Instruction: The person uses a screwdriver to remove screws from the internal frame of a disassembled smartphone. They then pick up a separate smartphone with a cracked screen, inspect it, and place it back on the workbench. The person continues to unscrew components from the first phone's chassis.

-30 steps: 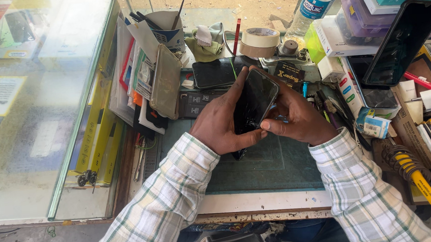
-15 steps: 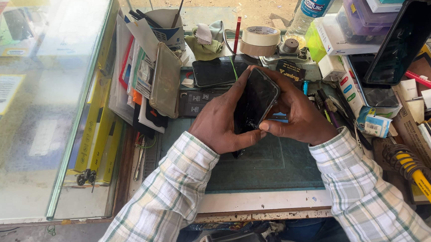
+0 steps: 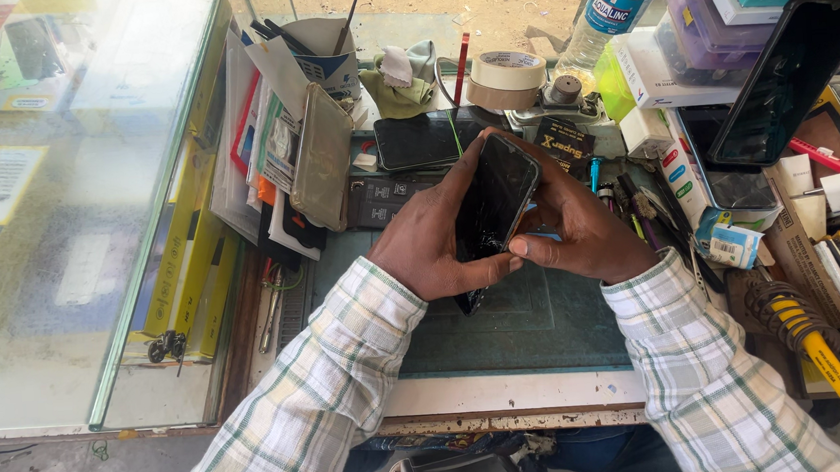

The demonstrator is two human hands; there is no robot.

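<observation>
Phone (image 3: 492,202) in both hands stood tilted above the green mat (image 3: 542,316), long axis running from lower left up to upper right, top end away from the person. Its glossy black glass was cracked near the lower half. The left hand (image 3: 435,240) and right hand (image 3: 580,231) clasped its edges.

Bright daylight, sharp focus overall. Strong glare washes out the glass counter (image 3: 69,219) at left. Soft shadows under both hands. Slight wide-angle bending at edges.
</observation>
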